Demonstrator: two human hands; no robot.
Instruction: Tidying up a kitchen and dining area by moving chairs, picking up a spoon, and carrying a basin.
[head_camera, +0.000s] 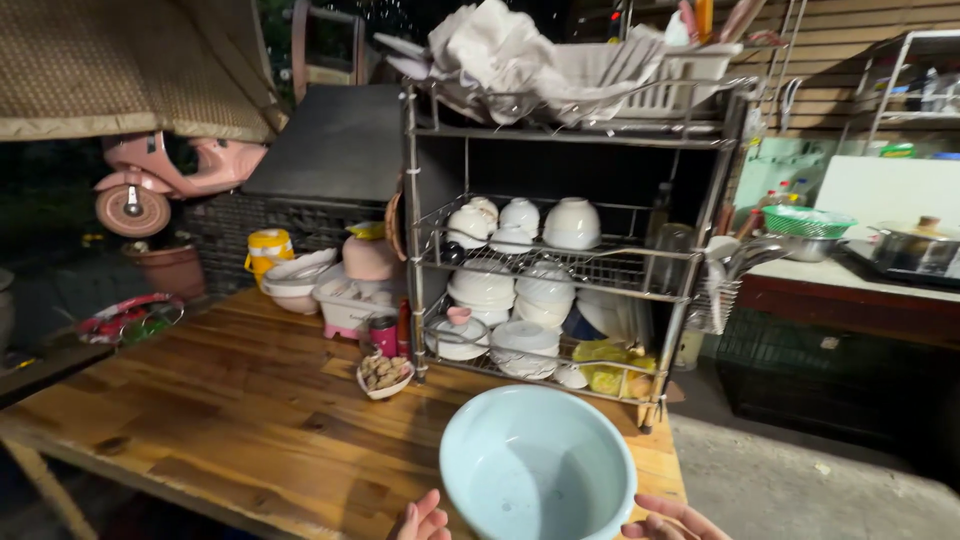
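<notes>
A pale blue bowl (537, 465) is held low in the head view, over the near right corner of a wooden table (230, 420). My left hand (422, 520) grips its lower left rim and my right hand (672, 518) grips its lower right rim; only the fingers show. The bowl looks empty inside. Just beyond it stands a metal dish rack (690, 262) with white bowls (520, 225) stacked upside down on its shelves.
A small dish of nuts (385, 375), a pink pot (368, 258), a yellow container (268, 250) and white tubs sit left of the rack. A white drainer basket (670, 85) with cloths tops it. A counter with a green colander (808, 222) and a lidded pan (915, 245) lies right; a pink scooter (160, 180) stands far left.
</notes>
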